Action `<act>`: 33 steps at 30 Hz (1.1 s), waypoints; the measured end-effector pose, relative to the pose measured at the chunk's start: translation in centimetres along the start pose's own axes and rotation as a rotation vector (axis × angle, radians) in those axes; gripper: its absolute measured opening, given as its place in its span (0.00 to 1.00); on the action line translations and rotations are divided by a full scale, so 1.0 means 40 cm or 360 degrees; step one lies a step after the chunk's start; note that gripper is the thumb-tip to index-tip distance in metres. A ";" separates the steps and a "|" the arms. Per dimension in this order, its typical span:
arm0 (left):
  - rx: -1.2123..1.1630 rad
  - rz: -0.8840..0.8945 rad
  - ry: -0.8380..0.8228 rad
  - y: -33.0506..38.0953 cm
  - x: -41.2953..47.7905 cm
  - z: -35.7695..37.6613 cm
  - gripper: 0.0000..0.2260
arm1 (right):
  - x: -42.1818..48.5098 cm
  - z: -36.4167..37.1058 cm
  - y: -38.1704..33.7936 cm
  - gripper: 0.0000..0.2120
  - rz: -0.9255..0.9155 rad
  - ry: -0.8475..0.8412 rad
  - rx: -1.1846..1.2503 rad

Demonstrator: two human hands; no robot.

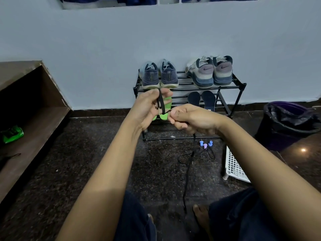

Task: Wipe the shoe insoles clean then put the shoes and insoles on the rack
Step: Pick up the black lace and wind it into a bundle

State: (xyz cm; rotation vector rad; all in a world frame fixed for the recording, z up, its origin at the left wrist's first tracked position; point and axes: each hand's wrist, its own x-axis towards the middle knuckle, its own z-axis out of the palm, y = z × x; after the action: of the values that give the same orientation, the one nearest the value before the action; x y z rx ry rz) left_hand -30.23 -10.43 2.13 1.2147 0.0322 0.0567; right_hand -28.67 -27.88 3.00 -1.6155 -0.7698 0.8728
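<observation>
Black shoelace [161,101] runs through both hands. We see the left hand [147,108] with its fingers curled round the lace, which goes up and over them. The right hand [191,120] pinches the same lace between thumb and fingers, and the rest hangs down from it to the floor [104,153].

We can read a Nike tick on each heel of the grey shoes [208,72]. We see no other words.

Those grey shoes sit on the right of the top shelf of the rack [240,86], past the hands. The blue shoes [159,75] sit on the left of that shelf, just above the left hand. Two dark insoles [201,100] lean on the shelf below. The green insoles [164,117] are on that shelf too, mostly hidden behind the hands.
</observation>
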 end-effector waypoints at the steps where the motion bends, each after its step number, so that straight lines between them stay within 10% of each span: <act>1: 0.0140 -0.0003 0.0000 -0.005 -0.002 0.001 0.14 | -0.006 -0.005 -0.005 0.13 -0.0045 0.0024 0.0050; 20: 0.0741 -0.0640 -0.0791 -0.025 -0.040 0.022 0.12 | -0.034 -0.134 -0.055 0.12 -0.0828 0.1123 0.1041; 27: 0.0138 -0.0545 -0.0896 -0.010 -0.050 0.022 0.14 | -0.011 -0.180 0.043 0.10 -0.0093 0.1545 0.0125; 33: -0.0211 -0.0506 -0.0679 0.006 -0.051 0.035 0.16 | -0.007 -0.139 0.071 0.08 0.0351 0.0958 -0.0334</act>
State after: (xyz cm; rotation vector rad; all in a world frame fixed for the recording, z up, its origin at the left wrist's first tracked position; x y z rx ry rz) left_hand -32.20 -11.79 2.83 1.0565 -0.1497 -0.4710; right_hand -23.95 -31.48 1.04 -2.0373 -0.2653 0.4152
